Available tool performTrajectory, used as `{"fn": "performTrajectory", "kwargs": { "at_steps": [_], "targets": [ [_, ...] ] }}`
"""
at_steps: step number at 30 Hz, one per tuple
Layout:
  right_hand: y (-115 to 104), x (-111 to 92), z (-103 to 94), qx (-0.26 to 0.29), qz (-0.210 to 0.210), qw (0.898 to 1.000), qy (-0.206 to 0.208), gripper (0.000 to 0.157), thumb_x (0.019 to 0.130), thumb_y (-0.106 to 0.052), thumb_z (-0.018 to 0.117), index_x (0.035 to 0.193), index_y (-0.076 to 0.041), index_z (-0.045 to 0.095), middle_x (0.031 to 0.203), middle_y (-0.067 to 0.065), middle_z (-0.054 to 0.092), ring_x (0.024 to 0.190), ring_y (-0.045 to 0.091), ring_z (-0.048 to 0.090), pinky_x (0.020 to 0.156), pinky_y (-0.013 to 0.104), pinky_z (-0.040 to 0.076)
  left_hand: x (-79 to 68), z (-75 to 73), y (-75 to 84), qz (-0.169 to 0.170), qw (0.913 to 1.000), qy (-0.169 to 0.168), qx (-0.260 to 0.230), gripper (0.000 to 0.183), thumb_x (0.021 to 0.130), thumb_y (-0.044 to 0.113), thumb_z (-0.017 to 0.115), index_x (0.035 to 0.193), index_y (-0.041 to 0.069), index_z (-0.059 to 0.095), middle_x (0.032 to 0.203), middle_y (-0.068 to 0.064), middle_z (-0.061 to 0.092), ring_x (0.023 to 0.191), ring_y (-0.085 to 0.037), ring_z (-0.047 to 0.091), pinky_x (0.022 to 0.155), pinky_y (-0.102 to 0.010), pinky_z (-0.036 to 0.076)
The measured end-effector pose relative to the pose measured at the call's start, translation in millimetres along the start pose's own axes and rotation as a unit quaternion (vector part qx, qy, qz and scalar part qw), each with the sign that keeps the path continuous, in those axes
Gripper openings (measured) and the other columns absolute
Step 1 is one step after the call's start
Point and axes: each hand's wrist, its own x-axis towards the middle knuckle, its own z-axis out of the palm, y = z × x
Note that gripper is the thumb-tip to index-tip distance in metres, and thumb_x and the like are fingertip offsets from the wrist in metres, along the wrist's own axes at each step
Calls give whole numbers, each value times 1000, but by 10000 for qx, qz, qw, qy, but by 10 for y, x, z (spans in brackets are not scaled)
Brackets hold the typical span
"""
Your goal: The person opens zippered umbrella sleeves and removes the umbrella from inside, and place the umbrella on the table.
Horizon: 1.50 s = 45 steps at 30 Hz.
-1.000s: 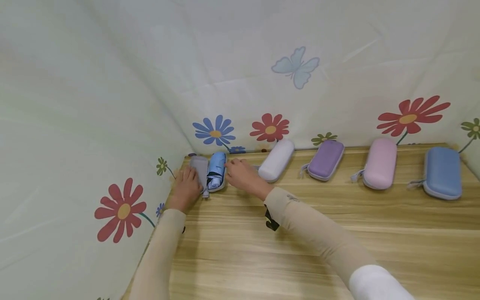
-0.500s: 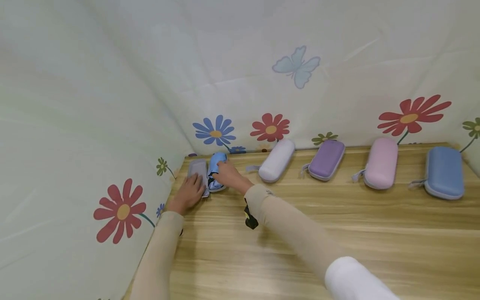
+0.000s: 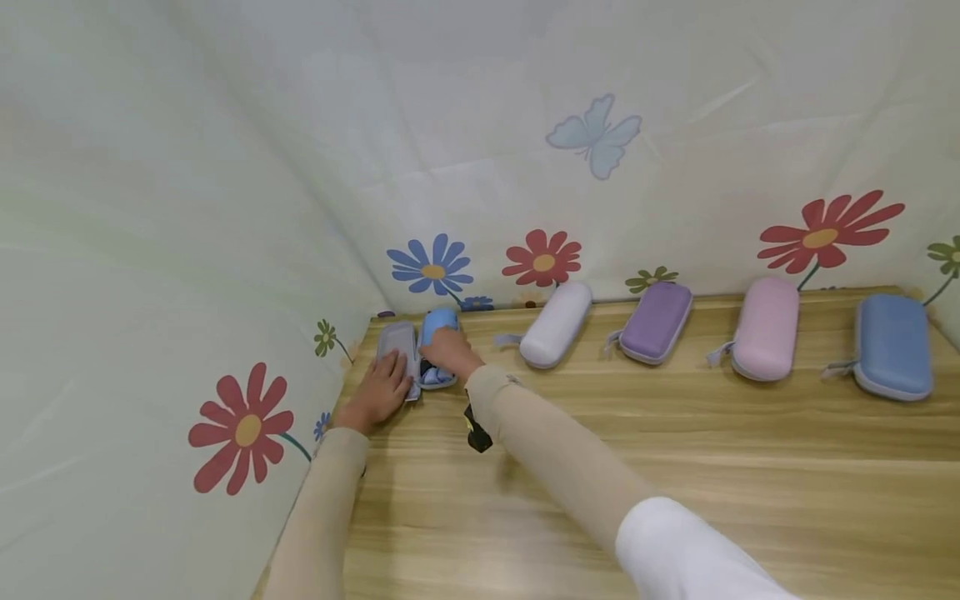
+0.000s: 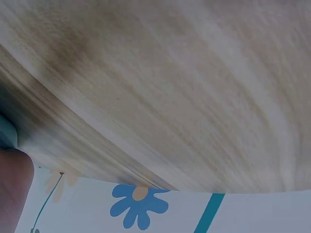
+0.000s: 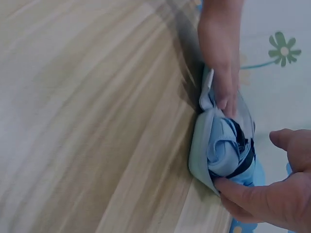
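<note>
A small zip case lies unzipped at the table's far left corner. Its grey lid (image 3: 397,337) is folded out to the left. In its other half sits a folded light blue umbrella (image 5: 226,150) with a dark strap. My left hand (image 3: 382,389) lies over the lid with fingers extended. My right hand (image 3: 448,350) reaches over the umbrella and hides its middle. In the right wrist view one fingertip (image 5: 232,188) touches the umbrella's side at the case rim, while another finger stands apart from it. The left wrist view shows mostly table.
To the right stand a white case (image 3: 556,326), a purple case (image 3: 657,322), a pink case (image 3: 767,329) and a blue case (image 3: 892,347) in a row, all closed. A flower-printed cloth wall (image 3: 480,167) borders the wooden table (image 3: 637,450) at the back and left.
My right hand has moved left from beside the case onto the umbrella. My left hand has shifted slightly down along the lid, baring more of it. The other cases stay put.
</note>
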Motion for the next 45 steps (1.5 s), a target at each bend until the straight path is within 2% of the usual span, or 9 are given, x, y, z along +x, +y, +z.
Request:
{"fn": "performTrajectory", "kwargs": {
  "at_steps": [4, 10, 18, 23, 27, 31, 34, 40, 45],
  "targets": [
    [-64, 15, 16, 76, 411, 9991, 22, 56, 94, -44, 53, 129, -1, 54, 134, 16, 51, 117, 32, 51, 93, 42, 44, -40, 12, 3, 9, 9999, 88, -63, 60, 102, 36, 28, 148, -3, 25, 153, -24, 20, 141, -38, 19, 112, -55, 10],
    [-143, 137, 124, -811, 450, 9956, 129, 78, 90, -52, 57, 138, 7, 41, 144, 22, 36, 117, 35, 52, 93, 42, 46, -58, -6, 29, 44, 9997, 138, -204, 58, 102, 35, 31, 147, -3, 27, 152, -24, 22, 140, -38, 21, 112, -56, 12],
    [-54, 258, 248, -901, 587, 9917, 709, 90, 83, -46, 68, 139, 11, 27, 127, 21, 54, 99, 28, 63, 83, 38, 52, -51, 6, 42, 31, 9998, 152, -128, 60, 102, 38, 29, 147, -2, 27, 152, -23, 22, 141, -37, 20, 112, -54, 13],
    [67, 212, 211, -44, 448, 9945, 944, 95, 79, -40, 74, 140, 12, 24, 116, 21, 61, 97, 28, 63, 81, 35, 52, -62, 49, 40, 32, 9996, 153, -222, 60, 102, 36, 29, 147, -3, 27, 151, -26, 23, 140, -39, 20, 112, -55, 12],
    [204, 180, 68, 885, 377, 9910, 935, 75, 77, -35, 76, 130, 8, 44, 110, 19, 63, 93, 28, 63, 78, 36, 52, -42, 91, -11, 57, 9996, 218, -142, 60, 103, 37, 27, 147, -3, 26, 151, -26, 23, 140, -38, 20, 112, -55, 11],
    [400, 146, -86, 2152, 209, 9742, 649, 51, 77, -29, 75, 112, 5, 59, 102, 17, 63, 84, 25, 62, 71, 34, 53, -30, 21, -13, 18, 9998, 202, -62, 60, 102, 39, 29, 147, -1, 28, 151, -24, 24, 140, -37, 21, 112, -55, 13],
    [482, 81, -192, 2544, 207, 9647, 642, 56, 78, -28, 75, 117, 7, 55, 103, 19, 63, 84, 25, 62, 70, 35, 53, -14, -76, -24, 88, 9999, 112, -6, 61, 102, 40, 30, 147, 0, 29, 151, -24, 24, 140, -38, 22, 112, -55, 13],
    [491, -15, -335, 1383, 126, 9863, 885, 87, 80, -31, 73, 139, 11, 25, 112, 24, 58, 95, 31, 61, 79, 38, 51, 121, -285, -48, 92, 9993, -209, 298, 60, 102, 41, 31, 146, 0, 31, 151, -22, 26, 139, -37, 25, 112, -53, 16],
    [456, -72, -231, 922, 41, 9934, 680, 87, 80, -27, 74, 139, 13, 25, 126, 29, 47, 108, 36, 56, 88, 42, 48, 201, -366, -92, -189, 9935, -907, 660, 63, 101, 42, 27, 149, 1, 26, 154, -21, 21, 142, -37, 17, 114, -51, 10]
  ]
}}
